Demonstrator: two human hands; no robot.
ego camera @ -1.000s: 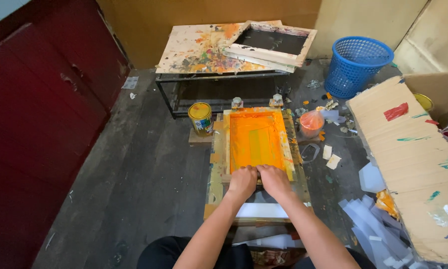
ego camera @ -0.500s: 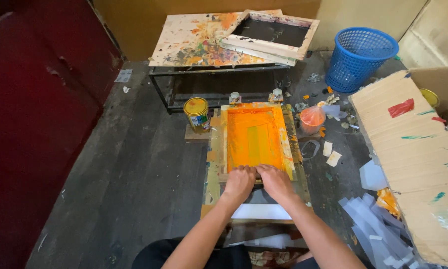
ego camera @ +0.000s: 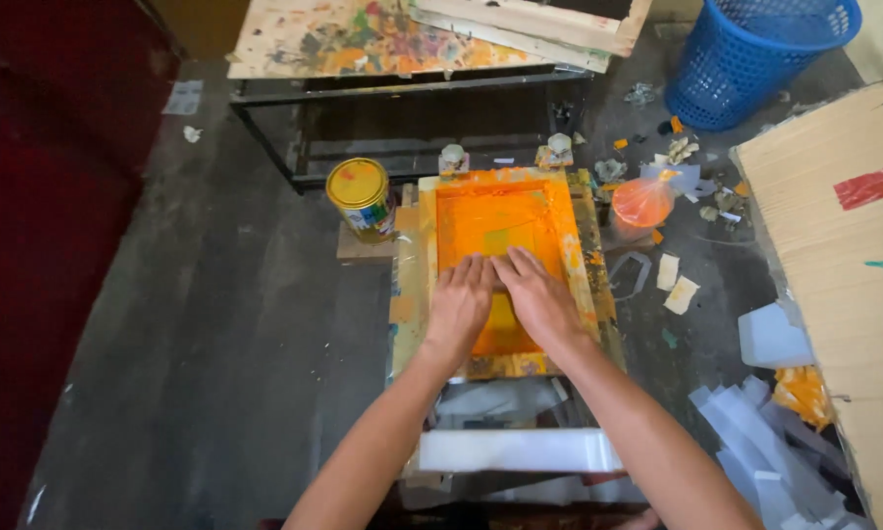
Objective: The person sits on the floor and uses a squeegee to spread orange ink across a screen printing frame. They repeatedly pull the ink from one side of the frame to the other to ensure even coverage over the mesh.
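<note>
Orange-inked printing screen in a wooden frame [ego camera: 500,211] sits flat on a low paint-splattered stand on the dark floor, dead centre of the view. Both hands are pressed on the mesh side by side — left hand [ego camera: 458,304] and right hand [ego camera: 539,299], palms down, thumbs nearly touching. Fingers on both lie stretched out flat and close together; whether they're clamped on a tool underneath I can't tell.

Just left of the frame stands a round tin with a yellow lid [ego camera: 360,196]. To the right there's an orange-stained plastic bag [ego camera: 643,201], and farther back a blue plastic basket [ego camera: 755,59]. A paint-smeared wooden board [ego camera: 343,39] lies on a metal rack behind the screen — white plastic sheets [ego camera: 520,450] lie below the forearms.
</note>
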